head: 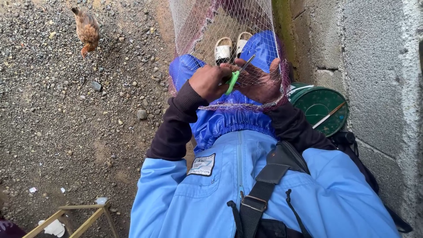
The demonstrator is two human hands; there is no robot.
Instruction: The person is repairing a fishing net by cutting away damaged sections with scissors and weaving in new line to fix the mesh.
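Scissors (236, 76) are pointing up and away between both hands, left hand (210, 81) gripping the green handles while right hand (263, 81) is pinching netting (220, 26) just beside the blades.

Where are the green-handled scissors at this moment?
In the head view, the green-handled scissors sit centre frame in the left hand, blades angled up-right into the net beside the right hand.

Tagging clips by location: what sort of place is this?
Probably an outdoor yard beside a building: gravel ground, a chicken walking loose, and a rough block wall. The left hand and right hand work on netting with green-handled scissors.
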